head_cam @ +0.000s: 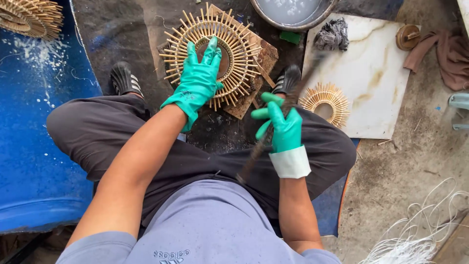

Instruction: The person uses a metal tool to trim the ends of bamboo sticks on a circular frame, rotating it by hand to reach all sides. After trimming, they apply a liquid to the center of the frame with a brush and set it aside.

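My left hand [199, 78], in a green rubber glove, presses flat on a round sunburst frame of bamboo sticks [239, 54]. The frame lies on a brown board [266, 54] between my feet. My right hand [281, 124], also gloved in green, grips a long dark brush handle [264, 142]. The handle is blurred and runs up to a grey ragged brush head [332, 34] over the white slab. I sit with knees spread, in dark trousers.
A smaller sunburst frame [326, 100] rests on a white marbled slab [376, 83] at right. A metal bowl of pale liquid [293, 12] stands at top. A blue tarp [29, 122] lies left, another frame [29, 17] top left. White cord [415, 234] piles bottom right.
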